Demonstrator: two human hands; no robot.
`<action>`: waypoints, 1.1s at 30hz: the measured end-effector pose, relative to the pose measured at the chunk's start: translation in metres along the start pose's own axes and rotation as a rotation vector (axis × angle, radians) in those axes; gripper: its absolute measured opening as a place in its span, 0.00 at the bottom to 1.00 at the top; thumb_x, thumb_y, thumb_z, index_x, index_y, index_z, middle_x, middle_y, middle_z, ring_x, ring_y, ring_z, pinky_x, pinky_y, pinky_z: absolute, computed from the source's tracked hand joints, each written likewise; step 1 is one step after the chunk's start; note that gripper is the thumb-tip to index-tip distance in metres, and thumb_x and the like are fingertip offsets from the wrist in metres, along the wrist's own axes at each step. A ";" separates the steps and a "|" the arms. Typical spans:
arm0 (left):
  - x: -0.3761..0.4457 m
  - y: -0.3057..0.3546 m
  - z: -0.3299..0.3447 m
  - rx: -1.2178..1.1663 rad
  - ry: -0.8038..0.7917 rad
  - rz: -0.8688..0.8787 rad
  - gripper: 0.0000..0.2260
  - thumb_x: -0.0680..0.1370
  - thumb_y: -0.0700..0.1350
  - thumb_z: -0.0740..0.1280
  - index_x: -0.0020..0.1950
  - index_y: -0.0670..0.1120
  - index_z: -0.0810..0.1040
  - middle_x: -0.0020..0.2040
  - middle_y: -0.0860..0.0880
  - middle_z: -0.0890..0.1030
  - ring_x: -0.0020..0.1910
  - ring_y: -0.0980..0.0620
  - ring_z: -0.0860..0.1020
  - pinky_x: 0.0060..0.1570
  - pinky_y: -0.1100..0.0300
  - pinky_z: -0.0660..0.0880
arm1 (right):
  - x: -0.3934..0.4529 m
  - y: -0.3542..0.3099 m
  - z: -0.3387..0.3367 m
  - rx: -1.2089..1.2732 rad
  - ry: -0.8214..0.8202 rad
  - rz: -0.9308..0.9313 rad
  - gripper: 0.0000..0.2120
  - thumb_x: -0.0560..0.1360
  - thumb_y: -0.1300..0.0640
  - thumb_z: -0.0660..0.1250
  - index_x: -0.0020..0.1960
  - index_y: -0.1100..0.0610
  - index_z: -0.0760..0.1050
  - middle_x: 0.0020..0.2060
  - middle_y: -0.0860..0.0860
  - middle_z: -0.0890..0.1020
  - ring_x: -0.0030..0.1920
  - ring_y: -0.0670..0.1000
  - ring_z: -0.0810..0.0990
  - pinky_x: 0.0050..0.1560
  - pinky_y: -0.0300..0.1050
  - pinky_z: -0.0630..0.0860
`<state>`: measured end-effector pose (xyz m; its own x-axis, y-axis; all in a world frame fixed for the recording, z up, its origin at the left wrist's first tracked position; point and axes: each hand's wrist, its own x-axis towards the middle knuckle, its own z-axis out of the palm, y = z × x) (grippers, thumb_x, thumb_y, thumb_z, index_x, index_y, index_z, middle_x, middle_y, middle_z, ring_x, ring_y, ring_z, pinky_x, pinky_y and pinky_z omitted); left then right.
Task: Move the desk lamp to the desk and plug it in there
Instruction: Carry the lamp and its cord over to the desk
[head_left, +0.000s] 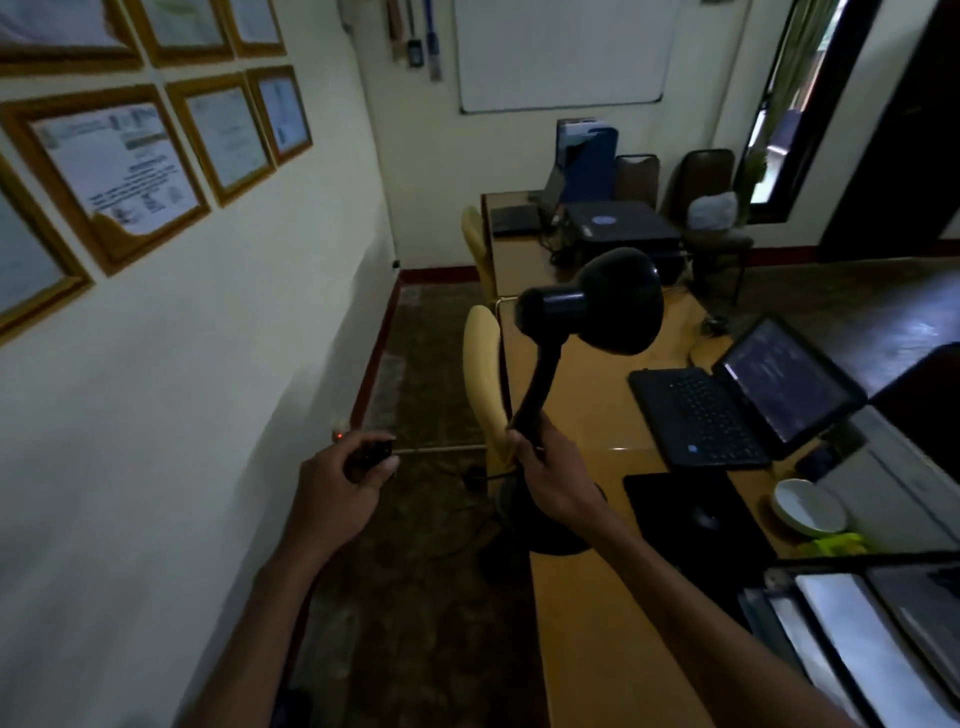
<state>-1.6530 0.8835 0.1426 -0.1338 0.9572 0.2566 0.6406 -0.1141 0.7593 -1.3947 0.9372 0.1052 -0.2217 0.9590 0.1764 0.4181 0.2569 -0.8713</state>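
Observation:
A black desk lamp with a round shade and a bent neck stands upright at the left edge of the wooden desk. Its round base lies partly over the desk edge. My right hand grips the lower neck of the lamp. My left hand is left of the desk, over the floor, closed on the lamp's black plug. A thin dark cord runs from the base toward the plug. Near the wall a small red light glows on a socket strip, partly hidden.
An open laptop, a black mouse pad with a mouse, a white bowl and stacked trays sit on the desk. A yellow chair stands at its left edge. Framed certificates hang on the left wall.

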 end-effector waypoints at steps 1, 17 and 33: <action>0.014 -0.008 -0.006 -0.021 -0.020 0.018 0.08 0.75 0.43 0.74 0.54 0.51 0.84 0.48 0.53 0.85 0.45 0.65 0.80 0.41 0.80 0.70 | 0.007 -0.004 0.007 -0.002 0.020 0.025 0.17 0.84 0.46 0.56 0.68 0.53 0.69 0.49 0.43 0.80 0.47 0.44 0.81 0.48 0.52 0.81; 0.200 -0.078 -0.054 -0.148 -0.193 0.220 0.14 0.76 0.44 0.74 0.51 0.64 0.79 0.48 0.62 0.82 0.49 0.68 0.79 0.39 0.77 0.73 | 0.129 -0.031 0.052 0.007 0.329 0.128 0.05 0.83 0.47 0.59 0.54 0.38 0.72 0.40 0.45 0.82 0.39 0.43 0.82 0.34 0.38 0.78; 0.493 -0.084 0.025 -0.042 -0.332 0.355 0.13 0.75 0.43 0.73 0.53 0.60 0.81 0.51 0.56 0.84 0.51 0.57 0.82 0.53 0.55 0.80 | 0.381 0.041 -0.036 -0.038 0.634 0.166 0.02 0.82 0.48 0.62 0.52 0.42 0.73 0.44 0.47 0.86 0.45 0.49 0.86 0.43 0.55 0.84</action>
<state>-1.7533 1.3718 0.1905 0.3403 0.8897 0.3042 0.5712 -0.4526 0.6847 -1.4310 1.3177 0.1534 0.4061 0.8677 0.2867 0.4356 0.0920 -0.8954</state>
